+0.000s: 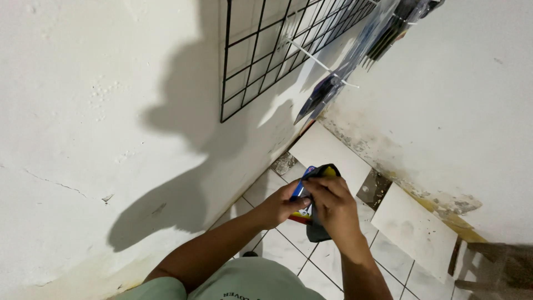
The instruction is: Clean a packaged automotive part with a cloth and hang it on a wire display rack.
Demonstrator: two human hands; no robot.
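Hands are meeting low in the middle of the view, both working on one thing: the left hand (283,204) is curling in from the left with its fingers closed around a flat, colourful packet (305,189) showing blue near the top and red and yellow lower down, while the right hand (333,206) is clamping down from the right, fingers folded over a dark pouch (317,230) that is sitting against the packet. Packet and pouch are being held together in the air, above the tiled floor (288,253) and just in front of the corner where the two white walls are meeting; whether the packet is sitting inside the pouch or only pressed against it, I cannot tell. Up on the left wall (83,111) a black wire grid panel (261,50) is hanging, with pale pegs (316,58) sticking out of it, and glossy packaged goods (355,61) are dangling from those pegs, well above the hands. Two loose white tiles (413,230) are leaning against the stained foot of the right wall (455,111). Strong shadow of the person is falling across the left wall, and a pale green shirt (250,280) is showing at the bottom edge.
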